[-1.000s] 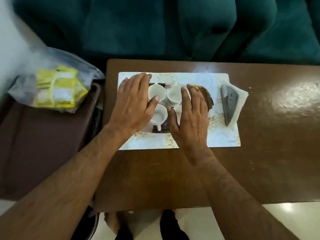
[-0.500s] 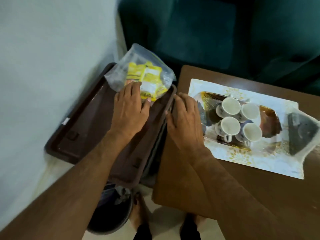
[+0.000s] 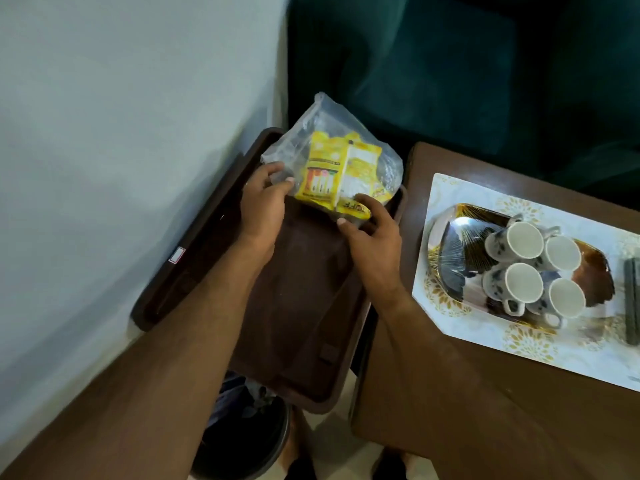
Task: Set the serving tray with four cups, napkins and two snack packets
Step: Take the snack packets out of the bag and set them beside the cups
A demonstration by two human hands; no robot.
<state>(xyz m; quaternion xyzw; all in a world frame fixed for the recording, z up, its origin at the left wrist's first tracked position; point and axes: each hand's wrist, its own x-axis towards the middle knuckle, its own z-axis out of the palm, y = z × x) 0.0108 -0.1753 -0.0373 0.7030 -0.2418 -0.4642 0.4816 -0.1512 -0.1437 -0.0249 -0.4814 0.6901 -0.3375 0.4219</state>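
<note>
A clear plastic bag holding yellow snack packets lies at the far end of a dark brown tray. My left hand pinches the bag's left edge. My right hand rests with its fingers on the bag's near right corner. To the right, several white cups stand clustered on a glossy gold-and-brown serving tray, which sits on a floral placemat. A grey napkin holder shows at the right edge, partly cut off.
The brown wooden table carries the placemat. A white wall stands to the left and a teal sofa is behind. A dark round bin sits on the floor under the brown tray.
My view swung left from the table to the brown tray. Both hands left the cups and moved to the bag of snack packets; my right hand came off the tray's rim onto the bag.
</note>
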